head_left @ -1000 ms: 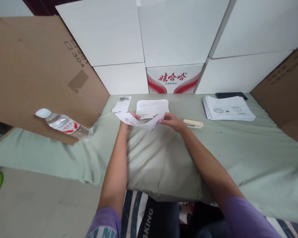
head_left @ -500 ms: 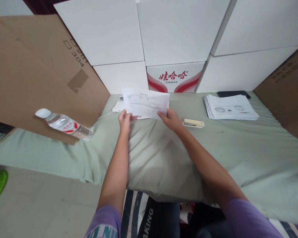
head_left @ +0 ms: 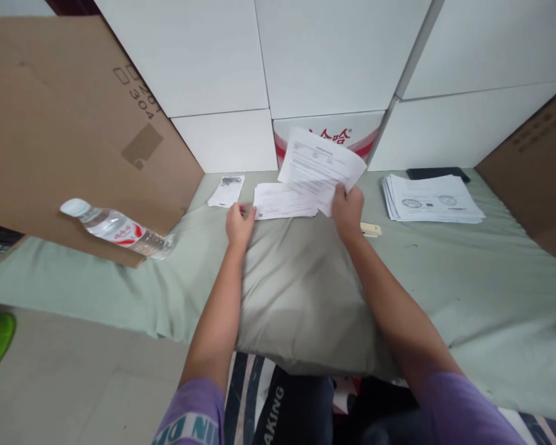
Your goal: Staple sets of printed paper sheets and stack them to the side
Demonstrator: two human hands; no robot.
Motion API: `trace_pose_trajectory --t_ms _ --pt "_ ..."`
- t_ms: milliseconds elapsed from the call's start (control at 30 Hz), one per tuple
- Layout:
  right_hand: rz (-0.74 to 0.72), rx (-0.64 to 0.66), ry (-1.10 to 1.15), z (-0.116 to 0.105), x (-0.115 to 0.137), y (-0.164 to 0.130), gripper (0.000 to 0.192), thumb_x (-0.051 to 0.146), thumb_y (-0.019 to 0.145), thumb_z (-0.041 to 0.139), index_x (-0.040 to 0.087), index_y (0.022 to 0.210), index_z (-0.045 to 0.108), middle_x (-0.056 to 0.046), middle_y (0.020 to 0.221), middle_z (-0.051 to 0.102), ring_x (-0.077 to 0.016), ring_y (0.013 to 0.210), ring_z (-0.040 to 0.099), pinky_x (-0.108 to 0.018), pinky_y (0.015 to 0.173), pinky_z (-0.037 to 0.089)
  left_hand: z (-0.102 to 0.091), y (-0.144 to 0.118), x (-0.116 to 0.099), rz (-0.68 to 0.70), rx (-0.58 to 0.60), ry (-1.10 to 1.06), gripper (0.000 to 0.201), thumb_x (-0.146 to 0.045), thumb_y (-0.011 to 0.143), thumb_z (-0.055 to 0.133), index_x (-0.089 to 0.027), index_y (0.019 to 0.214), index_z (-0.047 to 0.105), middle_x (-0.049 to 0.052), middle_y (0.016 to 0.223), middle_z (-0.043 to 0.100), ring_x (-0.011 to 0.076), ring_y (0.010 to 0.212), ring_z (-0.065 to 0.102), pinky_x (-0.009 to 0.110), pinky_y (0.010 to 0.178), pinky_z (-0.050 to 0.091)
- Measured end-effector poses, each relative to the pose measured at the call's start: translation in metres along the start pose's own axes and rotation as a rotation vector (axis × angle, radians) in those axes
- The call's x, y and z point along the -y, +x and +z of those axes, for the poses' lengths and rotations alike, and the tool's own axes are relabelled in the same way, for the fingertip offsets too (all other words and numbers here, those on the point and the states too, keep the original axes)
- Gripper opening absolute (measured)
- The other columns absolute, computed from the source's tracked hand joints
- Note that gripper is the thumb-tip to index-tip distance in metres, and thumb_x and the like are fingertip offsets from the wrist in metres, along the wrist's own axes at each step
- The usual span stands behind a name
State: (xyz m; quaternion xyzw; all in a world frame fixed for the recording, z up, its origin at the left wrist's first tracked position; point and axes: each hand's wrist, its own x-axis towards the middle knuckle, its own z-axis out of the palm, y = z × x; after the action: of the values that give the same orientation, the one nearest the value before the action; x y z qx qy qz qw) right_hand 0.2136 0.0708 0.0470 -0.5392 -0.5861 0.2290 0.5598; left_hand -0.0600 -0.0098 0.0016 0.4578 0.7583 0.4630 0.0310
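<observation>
The sheet [head_left: 322, 161] is white with dark print, the right stack [head_left: 433, 213] white with round dark stamps [head_left: 412, 203], the stapler [head_left: 371, 228] cream. The cloth [head_left: 306, 290] is plain grey-green. White far boxes [head_left: 324, 55] include one with red bands; the left bottle [head_left: 113, 228] is clear, white-capped.

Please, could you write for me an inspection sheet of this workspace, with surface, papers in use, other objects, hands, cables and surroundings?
Surface: green cloth, wrinkled towards the front.
Papers in use: raised paper, printed, tilted above the middle stack.
Other objects: stapler, partly hidden; stamped stack and dark flat object at right; small white paper and clear bottle at left.
Hands: right hand grips the raised paper; left hand at the middle stack's left edge, contact unclear.
Cables: nothing seen.
Surroundings: white boxes behind; brown cardboard at both sides.
</observation>
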Motion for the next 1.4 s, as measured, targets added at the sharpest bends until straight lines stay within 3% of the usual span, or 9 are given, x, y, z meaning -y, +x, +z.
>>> trace_pose_trajectory --t_ms 100,200,367,633,867,1000,1167,1400 --pt "0.069 0.025 0.076 -0.004 -0.005 0.008 0.043 0.052 0.095 0.048 0.013 0.097 0.067 -0.019 0.095 0.070 -0.0333 0.102 0.067 -0.051 0.092 0.056 0.005 -0.002 -0.001 -0.083 0.048 0.342 0.047 -0.061 0.079 0.072 -0.022 0.102 0.057 0.018 0.121 0.066 0.0370 0.122 0.058 0.052 0.105 0.044" --pt "0.163 0.052 0.159 -0.003 -0.011 0.009 0.044 0.053 0.092 0.054 0.013 0.101 0.067 -0.020 0.098 0.071 -0.0329 0.099 0.069 -0.050 0.086 0.060 0.007 -0.003 -0.004 -0.126 0.105 0.440 0.051 -0.067 0.077 0.072 -0.022 0.096 0.058 0.021 0.123 0.064 0.0417 0.124 0.055 0.057 0.105 0.041" --pt "0.210 0.104 0.218 0.002 -0.018 0.008 0.051 0.059 0.091 0.054 0.013 0.110 0.066 -0.019 0.101 0.071 -0.0303 0.087 0.069 -0.045 0.068 0.063 0.006 -0.002 -0.002 -0.123 0.145 0.420 0.041 -0.060 0.081 0.072 -0.023 0.090 0.058 0.020 0.121 0.064 0.0406 0.123 0.054 0.057 0.105 0.038" --pt "0.256 0.182 0.195 0.002 -0.021 0.010 0.062 0.061 0.091 0.049 0.010 0.124 0.062 -0.022 0.111 0.068 -0.0335 0.090 0.069 -0.051 0.068 0.062 0.007 0.000 -0.002 -0.124 0.178 0.442 0.030 -0.051 0.088 0.067 -0.022 0.092 0.061 0.019 0.121 0.065 0.0392 0.123 0.055 0.055 0.103 0.039" --pt "0.240 0.086 0.233 -0.001 -0.022 0.013 0.051 0.055 0.090 0.054 0.012 0.117 0.064 -0.021 0.110 0.069 -0.0327 0.099 0.069 -0.046 0.071 0.064 0.011 0.001 -0.001 -0.111 0.164 0.400 0.020 -0.042 0.091 0.064 -0.022 0.093 0.061 0.016 0.114 0.071 0.0351 0.117 0.061 0.049 0.100 0.042" --pt "0.277 0.055 0.214 -0.002 -0.022 0.013 0.049 0.053 0.090 0.054 0.012 0.115 0.065 -0.021 0.107 0.070 -0.0317 0.093 0.070 -0.043 0.063 0.063 0.012 0.003 0.000 -0.134 0.155 0.364 0.014 -0.035 0.095 0.057 -0.023 0.090 0.060 0.014 0.102 0.074 0.0319 0.107 0.067 0.046 0.097 0.043" --pt "0.233 0.077 0.200 -0.001 -0.029 0.015 0.053 0.057 0.091 0.051 0.012 0.115 0.065 -0.019 0.104 0.069 -0.0306 0.093 0.069 -0.040 0.060 0.062 0.012 0.004 0.002 -0.156 0.098 0.239 0.011 -0.033 0.095 0.054 -0.024 0.088 0.056 0.013 0.090 0.073 0.0309 0.098 0.069 0.043 0.091 0.046" --pt "0.244 0.076 0.187 -0.003 -0.028 0.016 0.052 0.056 0.091 0.052 0.011 0.114 0.065 -0.020 0.105 0.070 -0.0287 0.087 0.069 -0.038 0.057 0.060 0.012 0.000 -0.001 -0.096 0.032 0.048 0.009 -0.024 0.093 0.056 -0.025 0.101 0.052 0.005 0.075 0.069 0.0284 0.092 0.070 0.039 0.091 0.046"
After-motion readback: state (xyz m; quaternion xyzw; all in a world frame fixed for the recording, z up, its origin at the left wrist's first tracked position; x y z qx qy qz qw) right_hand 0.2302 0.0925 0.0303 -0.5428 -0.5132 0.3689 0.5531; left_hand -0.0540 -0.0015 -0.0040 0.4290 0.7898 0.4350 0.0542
